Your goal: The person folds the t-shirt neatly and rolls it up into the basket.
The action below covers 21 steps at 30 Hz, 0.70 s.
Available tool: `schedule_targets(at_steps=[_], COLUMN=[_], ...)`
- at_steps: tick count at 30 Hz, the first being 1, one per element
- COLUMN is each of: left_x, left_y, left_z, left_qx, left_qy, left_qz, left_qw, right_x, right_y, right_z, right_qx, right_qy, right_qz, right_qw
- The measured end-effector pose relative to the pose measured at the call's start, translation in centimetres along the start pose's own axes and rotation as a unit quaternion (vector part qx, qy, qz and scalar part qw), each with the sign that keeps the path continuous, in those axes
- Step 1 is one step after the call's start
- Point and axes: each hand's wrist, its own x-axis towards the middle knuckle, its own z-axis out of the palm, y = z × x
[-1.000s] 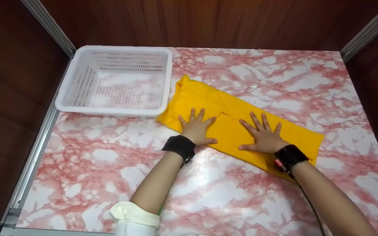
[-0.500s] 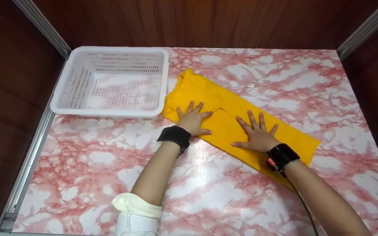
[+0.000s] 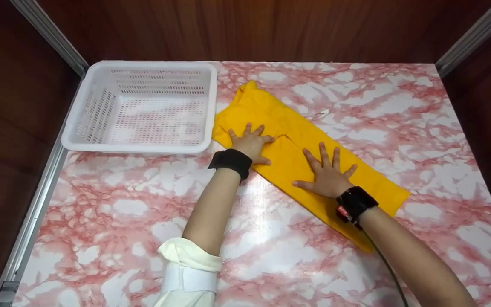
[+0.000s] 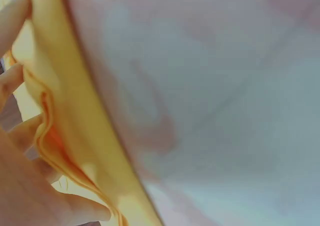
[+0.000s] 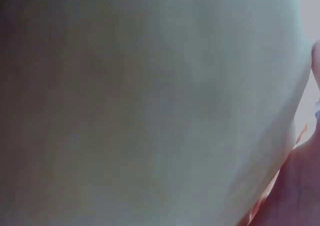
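My left hand and right hand rest with fingers spread, gripping nothing, on the yellow cloth beneath them; its long axis slants from beyond my left fingertips nearer to me, under my right wrist.

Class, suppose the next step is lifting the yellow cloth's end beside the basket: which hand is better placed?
Probably the left hand. It rests, fingers spread, on the yellow cloth near the end beside the white basket; the right hand lies farther along, toward the opposite end.
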Motion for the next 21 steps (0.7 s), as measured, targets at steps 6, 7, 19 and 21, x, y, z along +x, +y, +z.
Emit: schedule_targets(at_steps=[6,7,19,21], left_x=[0.3,0.3,1.0,1.2], left_y=[0.0,0.0,0.6,0.6], left_z=[-0.8,-0.9,-0.9,-0.8], left_qx=[-0.003,-0.003,0.029,0.035], left_qy=[-0.024,-0.024,0.006,0.01], left_qz=[-0.014,-0.016,-0.049,-0.054], left_qw=[0.9996,0.9996,0.9983,0.9979], right_x=[0.2,0.2,0.6,0.8], right_y=[-0.7,-0.8,-2.7,-3.0], right_z=[0.0,0.0,0.0,0.0], right_qx=[0.006,0.008,0.032,0.036], right_qy=[0.0,-0.001,0.023,0.025], right_qz=[0.016,0.019,0.047,0.054], right_qw=[1.0,1.0,0.998,0.998])
